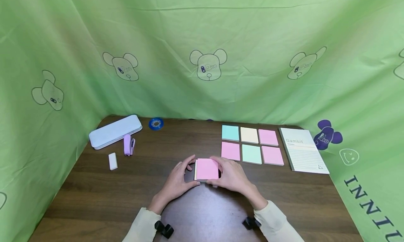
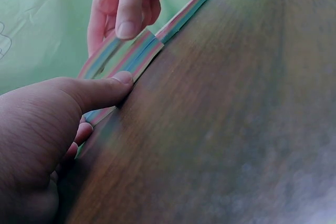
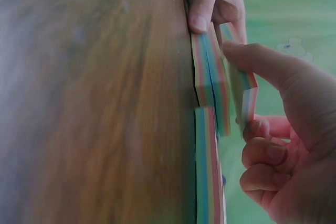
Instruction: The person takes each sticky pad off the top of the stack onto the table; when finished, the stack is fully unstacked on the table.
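A pink-topped sticky note pad (image 1: 207, 168) is pinched between the thumb and fingers of my right hand (image 1: 233, 174). In the right wrist view this pad (image 3: 250, 100) is tilted, with a narrow gap between it and two stacked sticky note pads (image 3: 203, 59) with striped edges. My left hand (image 1: 176, 179) holds those two pads at the table, its thumb (image 2: 113, 86) against their near side and its fingers round the far side. From the head view the top pad mostly hides the lower ones.
Two rows of sticky note pads, including a cyan one (image 1: 230, 133) and a green one (image 1: 251, 154), lie right of centre. A notebook (image 1: 303, 150) is beyond them. At left are a pencil case (image 1: 115, 131), purple stapler (image 1: 127, 145), white eraser (image 1: 113, 161) and blue tape roll (image 1: 156, 123).
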The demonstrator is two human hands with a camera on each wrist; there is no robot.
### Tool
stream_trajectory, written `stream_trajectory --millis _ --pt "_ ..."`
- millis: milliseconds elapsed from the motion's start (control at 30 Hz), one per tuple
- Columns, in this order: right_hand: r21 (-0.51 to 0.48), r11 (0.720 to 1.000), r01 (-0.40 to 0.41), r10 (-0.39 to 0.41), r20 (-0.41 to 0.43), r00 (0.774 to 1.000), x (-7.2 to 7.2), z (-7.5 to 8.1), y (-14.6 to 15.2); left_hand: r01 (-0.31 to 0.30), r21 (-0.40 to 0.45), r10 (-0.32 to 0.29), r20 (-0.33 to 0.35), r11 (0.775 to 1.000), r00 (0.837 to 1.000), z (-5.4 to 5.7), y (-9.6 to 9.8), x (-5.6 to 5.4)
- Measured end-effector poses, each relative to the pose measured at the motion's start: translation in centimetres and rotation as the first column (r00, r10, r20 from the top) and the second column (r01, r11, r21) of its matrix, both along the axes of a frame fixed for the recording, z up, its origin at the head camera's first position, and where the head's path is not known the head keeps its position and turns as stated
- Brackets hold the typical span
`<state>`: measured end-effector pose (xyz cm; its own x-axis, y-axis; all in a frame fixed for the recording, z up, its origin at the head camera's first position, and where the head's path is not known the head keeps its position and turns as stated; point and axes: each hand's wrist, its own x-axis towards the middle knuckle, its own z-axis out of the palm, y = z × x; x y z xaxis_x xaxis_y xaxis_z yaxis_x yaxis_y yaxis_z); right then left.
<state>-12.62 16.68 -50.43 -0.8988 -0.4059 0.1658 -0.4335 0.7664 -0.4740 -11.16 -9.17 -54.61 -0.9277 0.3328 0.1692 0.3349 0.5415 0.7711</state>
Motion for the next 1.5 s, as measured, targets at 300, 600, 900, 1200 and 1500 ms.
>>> stream_trajectory --millis 300,600,900,1200,1500 --pt "-0.016 0.999 0.049 -0.049 -0.026 0.998 1.3 0.3 3.4 -0.004 -0.015 0.004 -0.005 1.000 1.000 0.0 0.0 0.0" --pt "-0.022 0.998 0.060 -0.061 -0.052 0.997 2.7 0.0 7.6 -0.001 -0.027 0.000 -0.013 1.000 1.000 0.0 0.0 0.0" --pt "-0.046 0.994 0.101 -0.102 -0.004 0.995 4.0 -0.3 11.0 0.006 -0.026 -0.006 -0.026 1.000 1.000 -0.2 -0.1 0.1" --pt "-0.076 0.989 0.129 -0.127 0.022 0.992 4.8 -0.5 13.8 0.009 -0.023 -0.009 -0.029 1.000 1.000 -0.3 0.0 -0.1" --pt "-0.032 0.987 0.157 -0.154 0.069 0.986 4.6 -1.0 15.8 0.017 -0.014 -0.018 -0.027 1.000 0.999 -0.3 -0.1 -0.1"
